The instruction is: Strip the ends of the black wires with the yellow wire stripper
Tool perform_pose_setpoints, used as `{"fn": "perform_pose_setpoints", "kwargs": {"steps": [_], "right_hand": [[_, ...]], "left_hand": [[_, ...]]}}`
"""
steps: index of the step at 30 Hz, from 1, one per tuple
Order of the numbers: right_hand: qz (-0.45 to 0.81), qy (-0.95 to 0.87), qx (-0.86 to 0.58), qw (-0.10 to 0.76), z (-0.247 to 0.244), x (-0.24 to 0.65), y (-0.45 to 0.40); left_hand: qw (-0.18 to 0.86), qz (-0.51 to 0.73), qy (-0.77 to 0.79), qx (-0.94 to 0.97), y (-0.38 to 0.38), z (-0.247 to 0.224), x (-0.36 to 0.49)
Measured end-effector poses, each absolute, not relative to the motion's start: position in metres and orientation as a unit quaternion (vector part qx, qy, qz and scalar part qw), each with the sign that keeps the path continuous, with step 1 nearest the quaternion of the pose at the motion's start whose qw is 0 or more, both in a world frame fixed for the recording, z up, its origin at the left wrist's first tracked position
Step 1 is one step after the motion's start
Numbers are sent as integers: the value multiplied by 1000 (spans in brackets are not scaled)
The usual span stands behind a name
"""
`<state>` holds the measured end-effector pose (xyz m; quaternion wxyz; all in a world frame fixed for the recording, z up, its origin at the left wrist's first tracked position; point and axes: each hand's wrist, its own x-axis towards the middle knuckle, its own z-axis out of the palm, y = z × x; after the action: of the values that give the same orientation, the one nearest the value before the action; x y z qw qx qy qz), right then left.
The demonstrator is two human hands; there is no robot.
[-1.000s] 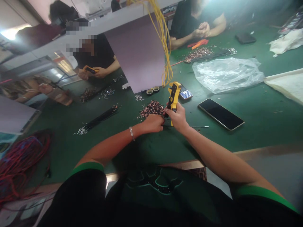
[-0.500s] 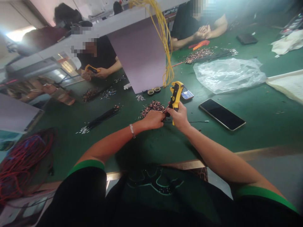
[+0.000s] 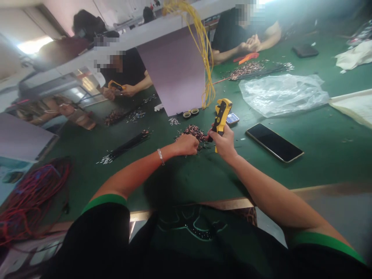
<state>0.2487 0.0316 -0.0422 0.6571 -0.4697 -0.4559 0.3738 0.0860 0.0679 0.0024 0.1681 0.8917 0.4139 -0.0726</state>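
Note:
My right hand (image 3: 226, 144) is wrapped round a yellow and black wire stripper (image 3: 221, 118), its head pointing up and away from me. To the left of it my left hand (image 3: 187, 145) is closed, knuckles up, at the near edge of a pile of short copper-ended wire pieces (image 3: 195, 131). Whatever the left fingers hold is hidden under the hand. A gap separates the two hands, with loose wire bits on the green table between them. A bundle of black wires (image 3: 124, 147) with bared, silvery ends lies farther left.
Right of my hands lie a black phone (image 3: 274, 142) and a clear plastic bag (image 3: 283, 95). Two tape rolls (image 3: 191, 112) sit beyond the pile, below hanging yellow wires (image 3: 207, 73). Red cable coils (image 3: 37, 193) are at the left. Co-workers sit across the table.
My hands have drawn apart: the right one with the wire stripper shifted slightly right. The black wire that stuck out beneath the right hand no longer shows there.

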Motion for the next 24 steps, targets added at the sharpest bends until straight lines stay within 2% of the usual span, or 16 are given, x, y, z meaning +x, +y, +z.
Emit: {"fn": "perform_pose_setpoints", "kwargs": {"steps": [5,9,11,16,24], "right_hand": [[378,-465,-465,652,-42,249,29],[399,-470,-455,642,-44,246,25],[413,-469,-453,636,-45,244,23],[438,-470,-455,617,-46,241,20],[506,-479,-418,583,-42,238,15]], "left_hand": [[294,-46,434,850,77,14,36],[549,55,456,699,74,13,7],[622,103,459,626,71,11,0],[666,187,463,555,65,6,-8],[646,291,462,533,57,6,-9]]}}
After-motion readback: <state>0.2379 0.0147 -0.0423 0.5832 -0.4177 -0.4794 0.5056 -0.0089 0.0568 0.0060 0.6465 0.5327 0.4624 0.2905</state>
